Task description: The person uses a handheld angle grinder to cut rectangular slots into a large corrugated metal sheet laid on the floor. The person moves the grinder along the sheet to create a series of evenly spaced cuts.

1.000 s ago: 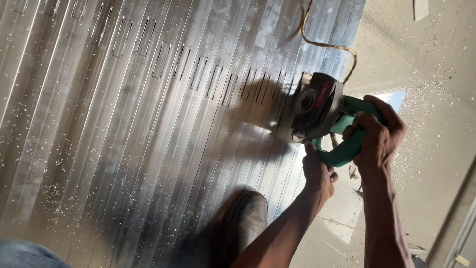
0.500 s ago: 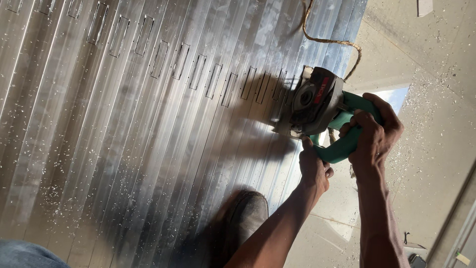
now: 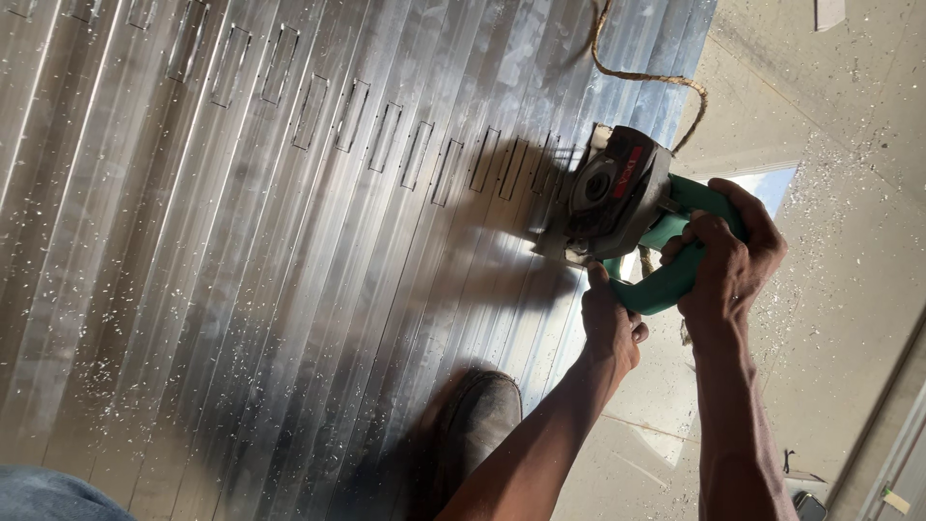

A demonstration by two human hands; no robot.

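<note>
Right hand (image 3: 730, 260) clenched around the green plastic handle of a grey-bodied handheld circular saw (image 3: 627, 207); left hand (image 3: 608, 323) just below, gripping the same handle's lower end. Saw pressed onto a row of long silver ribbed metal profiles with rectangular slots (image 3: 289, 241), left of both hands. Dusty dark work boot (image 3: 479, 420) planted on the profiles below the left hand. Frayed tan cord (image 3: 641, 77) trailing above the saw.

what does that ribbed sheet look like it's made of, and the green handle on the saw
The ribbed, slotted silver sheet looks like bare metal, perhaps galvanized steel: bright glare, pale chips scattered on it. The green curved handle of the power saw looks like moulded matte plastic, with no shine.
</note>
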